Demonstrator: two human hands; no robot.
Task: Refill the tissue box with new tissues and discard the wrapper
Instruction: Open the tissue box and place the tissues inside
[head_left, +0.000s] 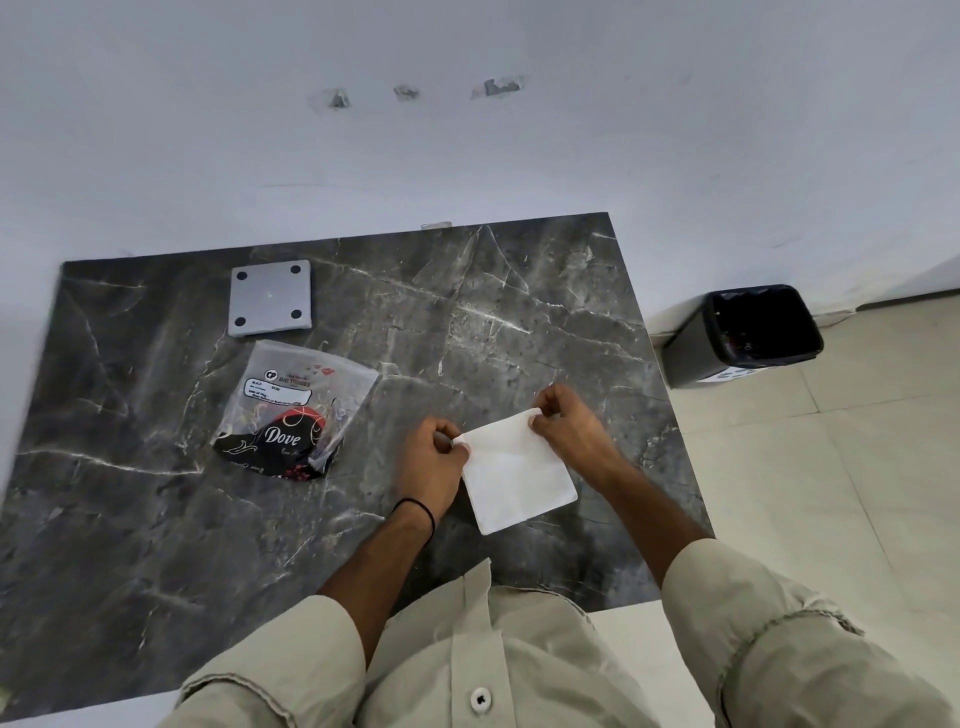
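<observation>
While both hands work above the dark grey veined marble tabletop (156, 519), the square white stack of folded tissues (514, 470) hangs between them near the front edge, tilted, its lower corner close to or resting on the stone; which, I cannot tell. The left hand (431, 462) pinches the stack's upper left corner; the right hand (569, 423) pinches the upper right corner, fingers closed on the paper. Judged light, soft and easily torn or fanned apart, the stack is best held across its full thickness at opposite edges, not by single plies. The emptied clear-and-black printed plastic wrapper (296, 410) lies flat to the left, well apart; it looks limp and slippery. The grey square box with four dark feet (270, 299), presumably the tissue box, sits behind it. A black-lined bin (748, 332) stands on the floor to the right.
</observation>
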